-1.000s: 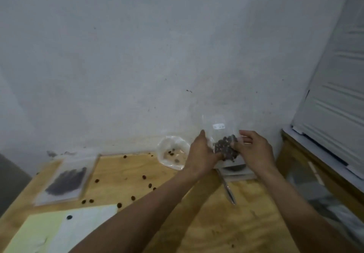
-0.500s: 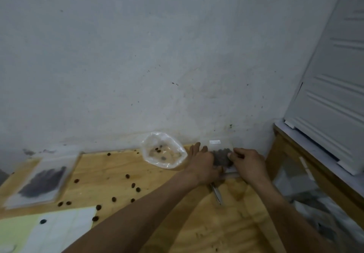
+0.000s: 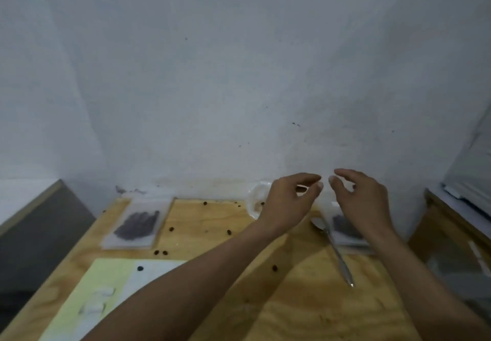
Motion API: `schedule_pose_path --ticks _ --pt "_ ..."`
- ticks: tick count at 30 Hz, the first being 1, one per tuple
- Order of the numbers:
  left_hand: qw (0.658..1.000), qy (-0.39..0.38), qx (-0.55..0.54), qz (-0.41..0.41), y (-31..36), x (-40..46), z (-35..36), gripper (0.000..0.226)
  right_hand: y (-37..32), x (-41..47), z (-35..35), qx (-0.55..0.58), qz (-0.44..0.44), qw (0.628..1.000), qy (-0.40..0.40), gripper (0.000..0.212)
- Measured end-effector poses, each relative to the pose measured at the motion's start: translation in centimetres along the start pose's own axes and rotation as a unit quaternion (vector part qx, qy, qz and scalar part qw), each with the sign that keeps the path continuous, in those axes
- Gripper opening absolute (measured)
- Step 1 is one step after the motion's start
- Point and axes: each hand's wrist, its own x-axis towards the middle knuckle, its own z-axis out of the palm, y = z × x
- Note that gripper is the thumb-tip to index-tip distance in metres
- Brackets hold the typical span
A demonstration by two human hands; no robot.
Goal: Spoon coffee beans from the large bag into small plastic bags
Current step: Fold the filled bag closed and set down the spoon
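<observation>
pale plaster wall fills most of the view, and below it a plywood bench [image 3: 218, 237] runs back to meet it, with a white appliance at the far right edge. a yellow-and-white paper sheet [image 3: 106, 295] lies at the near left. both forearms reach in over the wood. the left hand [image 3: 287, 202] and the right hand [image 3: 364, 202] hover side by side above the back of the bench, fingers loosely curled, each grip released and holding nothing.

a filled small bag [image 3: 345, 227] lies flat under the right hand, and another filled bag [image 3: 136, 225] lies flat at the back left. the clear large bag [image 3: 256, 202] sits against the wall, half hidden behind the left hand, only a few beans showing inside. the spoon [image 3: 334, 247] lies untouched between the arms, bowl towards the wall.

by my reckoning one bag is just finished with and the next portion is not yet begun; the next move calls for a fresh empty bag, which i cannot see, and for taking up the spoon. loose beans [image 3: 160, 252] are strewn over the wood and the paper, a nuisance under anything set down.
</observation>
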Motion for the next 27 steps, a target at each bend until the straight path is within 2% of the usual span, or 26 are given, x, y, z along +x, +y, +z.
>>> schedule_pose_path --ticks 4,6,8,10,13,15,16,17,20,21,22,24,27 --pt "0.994 0.098 0.041 -0.02 -1.5 -0.9 -7.2 0.027 -6.0 -0.5 3.2 0.046 -0.056 0.997 -0.028 0.033" --pt "0.985 0.133 0.106 -0.043 -3.3 -1.9 -11.2 0.028 -8.5 -1.3 5.8 0.045 -0.077 0.993 -0.079 0.034" --pt "0.967 0.136 0.191 -0.099 -5.4 -3.2 -15.2 0.032 -10.7 -2.5 8.9 0.047 -0.082 0.985 -0.143 0.034" --pt "0.936 0.126 0.269 -0.188 -7.6 -4.8 -18.9 0.038 -13.0 -3.9 12.1 0.041 -0.073 0.973 -0.215 0.036" --pt "0.855 0.105 0.385 -0.332 -10.4 -7.5 -23.6 0.043 -15.8 -6.6 17.6 0.019 -0.048 0.942 -0.332 0.045" --pt "0.815 0.086 0.401 -0.41 -11.7 -9.3 -25.7 0.047 -17.4 -8.3 20.8 -0.004 -0.037 0.929 -0.369 0.046" --pt "0.811 0.085 0.38 -0.437 -12.3 -10.1 -26.5 0.047 -18.0 -9.1 22.1 -0.009 -0.032 0.928 -0.372 0.039" --pt "0.813 0.087 0.354 -0.454 -13.0 -10.8 -27.1 0.044 -18.4 -9.8 23.4 -0.01 -0.031 0.93 -0.367 0.028" --pt "0.837 0.109 0.3 -0.444 -14.4 -12.3 -28.3 0.039 -19.8 -11.2 25.3 0.003 -0.004 0.938 -0.347 0.034" --pt "0.847 0.125 0.286 -0.431 -14.7 -12.7 -28.5 0.039 -20.2 -11.3 25.6 0.018 0.005 0.939 -0.345 0.028" --pt "0.857 0.144 0.27 -0.414 -14.7 -13.0 -28.6 0.041 -20.4 -11.3 25.8 0.047 0.027 0.938 -0.342 0.02" --pt "0.876 0.194 0.216 -0.385 -14.1 -13.6 -28.9 0.045 -20.9 -11.3 25.9 0.124 0.088 0.938 -0.313 0.022" --pt "0.899 0.251 0.132 -0.333 -12.9 -14.1 -29.4 0.029 -21.0 -10.9 26.2 0.21 0.135 0.931 -0.267 0.022"
